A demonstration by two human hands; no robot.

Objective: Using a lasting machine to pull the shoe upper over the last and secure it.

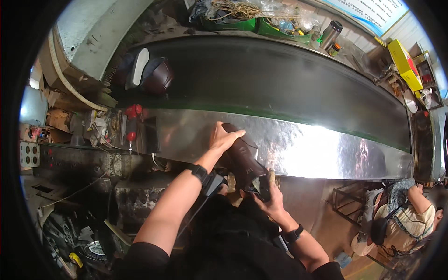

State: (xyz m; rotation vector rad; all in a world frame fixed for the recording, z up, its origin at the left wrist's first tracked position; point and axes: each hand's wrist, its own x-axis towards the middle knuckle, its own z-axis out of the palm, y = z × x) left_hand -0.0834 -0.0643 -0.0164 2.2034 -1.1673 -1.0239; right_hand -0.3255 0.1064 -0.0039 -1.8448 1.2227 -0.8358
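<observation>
I hold a dark brown leather shoe (243, 156) between both hands, over the near edge of the metal ledge. My left hand (225, 138) grips its far end, the thumb lying across the leather. At the shoe's near end, my right hand (272, 198) is closed around the opening, and some of its fingers are hidden. Further left on the belt lies another brown shoe (161, 78), beside a piece with a white sole (139, 65).
A dark belt (261, 77) runs behind the shiny metal ledge (200, 130). A red power tool (132, 122) hangs at the left. Green bins (228, 23), a steel flask (331, 33) and a yellow box (405, 65) line the back. Another person (406, 219) sits at the right.
</observation>
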